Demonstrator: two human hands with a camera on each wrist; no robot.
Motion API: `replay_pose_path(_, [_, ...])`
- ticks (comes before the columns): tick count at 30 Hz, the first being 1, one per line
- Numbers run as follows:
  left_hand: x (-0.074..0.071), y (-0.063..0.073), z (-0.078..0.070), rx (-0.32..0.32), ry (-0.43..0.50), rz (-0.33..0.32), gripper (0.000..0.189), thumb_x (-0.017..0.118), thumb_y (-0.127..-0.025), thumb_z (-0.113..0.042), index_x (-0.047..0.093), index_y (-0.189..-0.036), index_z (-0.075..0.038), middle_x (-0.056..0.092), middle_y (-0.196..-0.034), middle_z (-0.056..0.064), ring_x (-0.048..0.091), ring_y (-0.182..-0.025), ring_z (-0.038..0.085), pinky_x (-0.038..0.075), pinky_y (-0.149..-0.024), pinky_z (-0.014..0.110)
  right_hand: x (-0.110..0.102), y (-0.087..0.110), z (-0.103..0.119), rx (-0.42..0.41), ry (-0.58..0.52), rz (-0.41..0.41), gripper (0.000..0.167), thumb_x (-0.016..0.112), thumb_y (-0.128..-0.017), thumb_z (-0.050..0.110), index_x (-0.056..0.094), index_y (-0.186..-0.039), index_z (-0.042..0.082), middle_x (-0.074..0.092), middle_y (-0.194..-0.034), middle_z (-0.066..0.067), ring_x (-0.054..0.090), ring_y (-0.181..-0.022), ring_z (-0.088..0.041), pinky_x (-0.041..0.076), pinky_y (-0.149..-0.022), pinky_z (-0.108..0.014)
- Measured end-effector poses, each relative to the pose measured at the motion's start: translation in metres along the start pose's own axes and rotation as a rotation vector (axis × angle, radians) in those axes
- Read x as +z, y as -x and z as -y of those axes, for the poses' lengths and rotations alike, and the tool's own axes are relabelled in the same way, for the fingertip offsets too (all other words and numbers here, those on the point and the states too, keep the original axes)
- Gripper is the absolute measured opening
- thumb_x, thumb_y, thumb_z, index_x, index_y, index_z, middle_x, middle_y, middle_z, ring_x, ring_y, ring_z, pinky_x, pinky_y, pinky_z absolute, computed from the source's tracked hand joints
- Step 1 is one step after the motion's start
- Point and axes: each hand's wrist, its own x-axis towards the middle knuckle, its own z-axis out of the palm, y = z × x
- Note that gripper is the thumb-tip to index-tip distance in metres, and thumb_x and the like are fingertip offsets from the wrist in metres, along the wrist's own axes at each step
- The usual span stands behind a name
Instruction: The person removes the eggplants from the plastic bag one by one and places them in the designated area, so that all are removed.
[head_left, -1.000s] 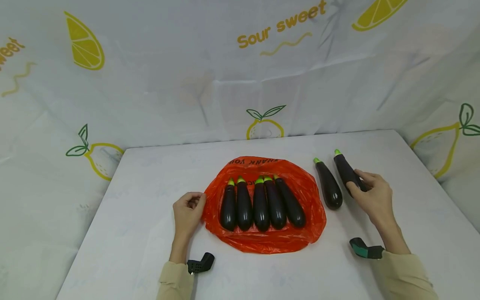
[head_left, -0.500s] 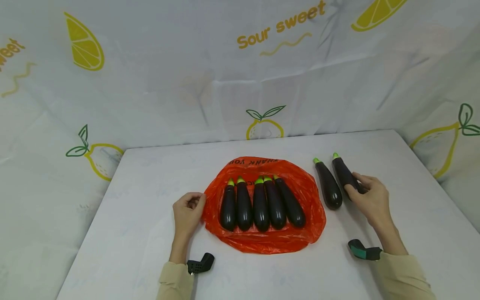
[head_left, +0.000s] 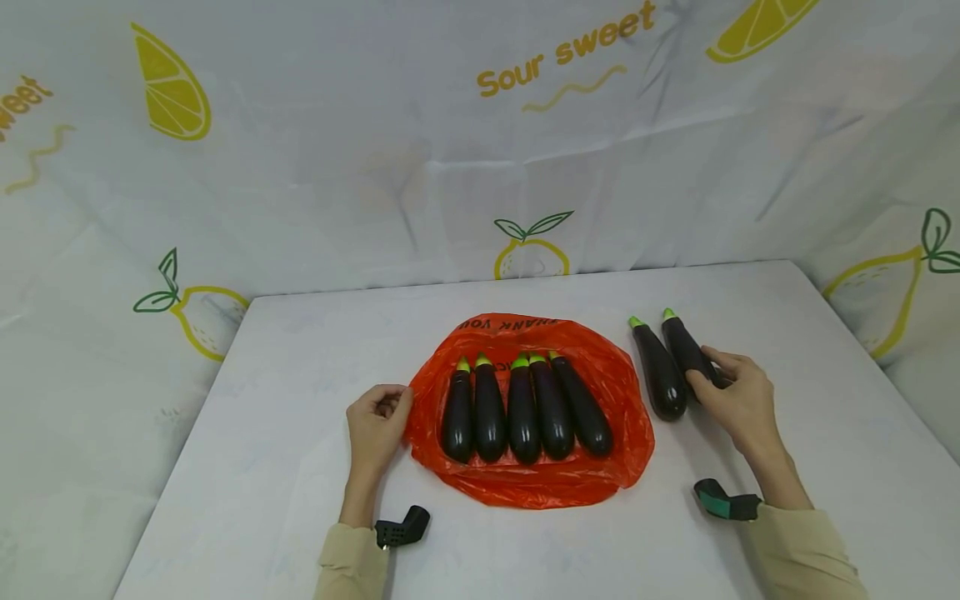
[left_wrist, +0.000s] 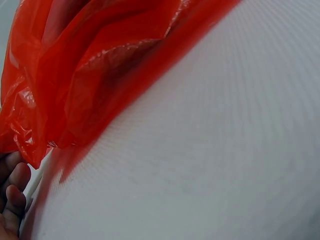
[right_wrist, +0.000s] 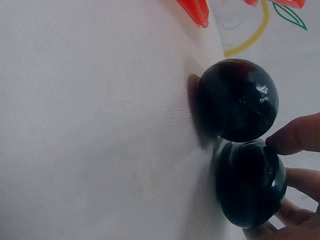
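Observation:
Several dark eggplants lie side by side on an open red plastic bag, green stem ends pointing to the back. My left hand pinches the bag's left edge, fingers curled; the left wrist view shows the red film running down to my fingers. On the right, one eggplant lies beside the bag. Thumb and fingers of my right hand grip a second eggplant just to its right. Seen from the right wrist, the held eggplant sits right against its neighbour.
Everything lies on a white table. Behind it hangs a white cloth with lemon prints. A black wrist device sits on my left wrist and a black and green one on my right.
My right hand has drawn its eggplant left and slightly toward me, narrowing the gap to the neighbouring eggplant. The left hand and the bag have stayed put.

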Motion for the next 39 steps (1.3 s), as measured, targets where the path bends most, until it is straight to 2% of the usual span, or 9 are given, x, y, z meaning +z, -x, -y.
replay_pose_path(4, [0.000, 0.000, 0.001, 0.001, -0.001, -0.003, 0.006, 0.070, -0.090, 0.003, 0.074, -0.088, 0.006, 0.065, -0.072, 0.019, 0.048, -0.063, 0.005, 0.041, -0.059, 0.011, 0.001, 0.000, 0.000, 0.013, 0.012, 0.012, 0.052, 0.063, -0.096, 0.017, 0.055, -0.140, -0.009, 0.050, -0.140, -0.038, 0.056, -0.122, -0.056, 0.031, -0.068, -0.001])
replay_pose_path(8, [0.000, 0.001, 0.001, 0.004, -0.008, -0.005, 0.006, 0.070, -0.090, 0.002, 0.074, -0.088, 0.005, 0.065, -0.072, 0.018, 0.048, -0.063, 0.004, 0.042, -0.059, 0.012, 0.001, 0.000, 0.000, 0.021, 0.028, 0.019, 0.052, 0.062, -0.096, 0.017, 0.054, -0.141, -0.009, 0.049, -0.141, -0.039, 0.056, -0.123, -0.056, 0.046, -0.076, -0.018])
replay_pose_path(15, [-0.001, 0.001, 0.001, 0.008, -0.006, -0.002, 0.006, 0.071, -0.090, 0.002, 0.074, -0.088, 0.006, 0.065, -0.071, 0.019, 0.048, -0.062, 0.004, 0.042, -0.059, 0.013, 0.002, 0.001, 0.001, 0.013, 0.018, 0.011, 0.052, 0.063, -0.096, 0.016, 0.054, -0.140, -0.010, 0.049, -0.139, -0.039, 0.056, -0.122, -0.056, 0.038, -0.071, -0.005])
replay_pose_path(18, [-0.001, 0.001, 0.001, 0.010, -0.006, -0.002, 0.005, 0.071, -0.090, 0.003, 0.074, -0.087, 0.006, 0.065, -0.071, 0.019, 0.048, -0.062, 0.004, 0.042, -0.059, 0.013, 0.003, 0.002, 0.002, 0.012, 0.020, 0.007, 0.052, 0.062, -0.096, 0.016, 0.054, -0.140, -0.010, 0.049, -0.140, -0.039, 0.056, -0.122, -0.056, 0.057, -0.084, -0.031])
replay_pose_path(20, [-0.001, 0.001, 0.001, 0.011, -0.006, -0.003, 0.005, 0.071, -0.090, 0.003, 0.074, -0.087, 0.006, 0.065, -0.071, 0.019, 0.048, -0.062, 0.004, 0.042, -0.058, 0.013, 0.003, 0.002, 0.002, 0.016, 0.020, 0.006, 0.053, 0.061, -0.096, 0.016, 0.053, -0.141, -0.010, 0.048, -0.140, -0.039, 0.055, -0.123, -0.056, 0.055, -0.092, -0.055])
replay_pose_path(22, [-0.001, 0.001, 0.001, 0.012, -0.007, -0.003, 0.005, 0.071, -0.090, 0.003, 0.074, -0.087, 0.006, 0.065, -0.071, 0.019, 0.048, -0.062, 0.004, 0.042, -0.058, 0.013, 0.003, 0.003, 0.003, 0.020, 0.015, 0.003, 0.053, 0.061, -0.096, 0.017, 0.052, -0.141, -0.010, 0.048, -0.141, -0.039, 0.054, -0.124, -0.056, 0.048, -0.098, -0.065])
replay_pose_path(33, [-0.001, 0.000, 0.000, 0.011, -0.002, 0.001, 0.005, 0.071, -0.090, 0.003, 0.074, -0.087, 0.006, 0.064, -0.071, 0.019, 0.048, -0.062, 0.004, 0.041, -0.058, 0.013, -0.001, 0.007, 0.010, -0.012, -0.038, -0.066, 0.051, 0.061, -0.096, 0.014, 0.055, -0.141, -0.008, 0.050, -0.140, -0.036, 0.052, -0.126, -0.053, 0.044, -0.106, -0.065])
replay_pose_path(36, [-0.001, 0.000, 0.000, 0.010, 0.004, 0.002, 0.005, 0.071, -0.090, 0.003, 0.074, -0.087, 0.006, 0.064, -0.071, 0.019, 0.048, -0.062, 0.005, 0.041, -0.059, 0.013, -0.004, 0.009, 0.017, -0.043, -0.044, -0.101, 0.048, 0.062, -0.095, 0.014, 0.058, -0.139, -0.005, 0.055, -0.139, -0.031, 0.056, -0.122, -0.039, 0.047, -0.111, -0.050])
replay_pose_path(39, [-0.001, -0.001, 0.000, 0.008, 0.007, 0.001, 0.005, 0.071, -0.090, 0.003, 0.074, -0.087, 0.006, 0.064, -0.071, 0.019, 0.048, -0.062, 0.005, 0.041, -0.059, 0.012, -0.006, 0.012, 0.026, -0.079, -0.054, -0.125, 0.045, 0.065, -0.095, 0.014, 0.062, -0.137, -0.002, 0.059, -0.136, -0.025, 0.056, -0.110, -0.009, 0.049, -0.108, -0.022])
